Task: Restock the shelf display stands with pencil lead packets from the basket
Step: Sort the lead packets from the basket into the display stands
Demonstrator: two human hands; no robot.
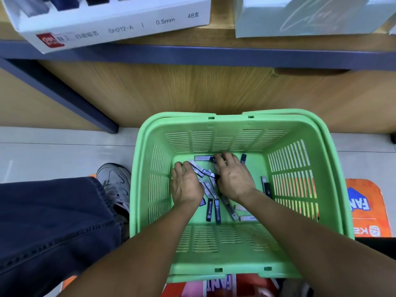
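Both hands are lowered into the green basket, the landmark here, so that scattered pencil lead packets on its floor can be gathered toward the middle. The left hand is laid palm-down near the basket's left wall, fingers loosely spread over several packets; whether any is pinched cannot be told. The right hand is cupped at the basket's centre, fingers curled over a cluster, the grip itself hidden beneath the palm. More packets are left loose toward the basket's right wall and near edge. Beyond the basket's far rim, a white display stand on the shelf is awaiting stock.
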